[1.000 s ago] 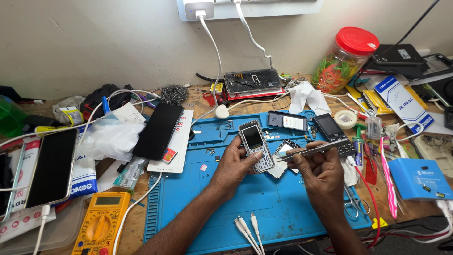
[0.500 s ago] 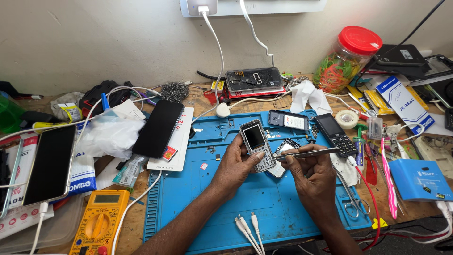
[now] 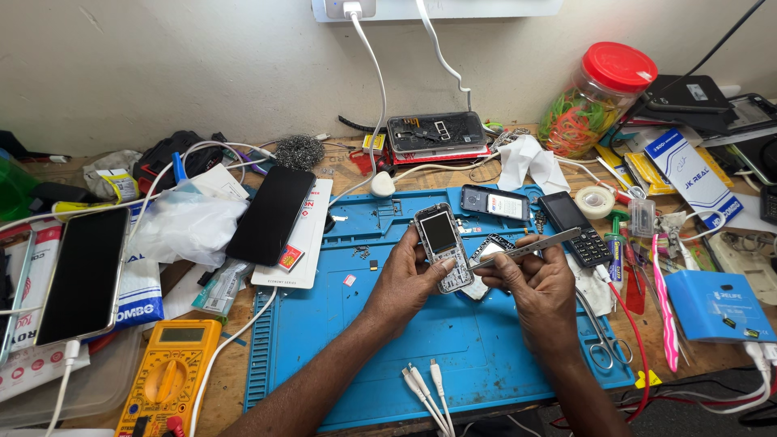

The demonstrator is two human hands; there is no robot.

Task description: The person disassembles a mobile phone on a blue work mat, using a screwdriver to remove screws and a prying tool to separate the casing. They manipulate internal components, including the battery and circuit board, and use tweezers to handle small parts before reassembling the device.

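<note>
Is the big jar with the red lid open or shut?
Shut. The red lid sits flat on top of the jar, which holds colourful rubber bands.

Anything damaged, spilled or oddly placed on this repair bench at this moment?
The small keypad phone in the left hand has its casing off, its bare frame showing, while the right hand holds metal tweezers to its side. Tiny loose parts lie scattered on the blue mat. Nothing looks spilled.

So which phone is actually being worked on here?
Find the blue mat in the desk's middle. Above its centre, the left hand holds a small stripped keypad phone, tilted, with metal tweezers touching it. Unlike the others, it lacks its casing.
</note>
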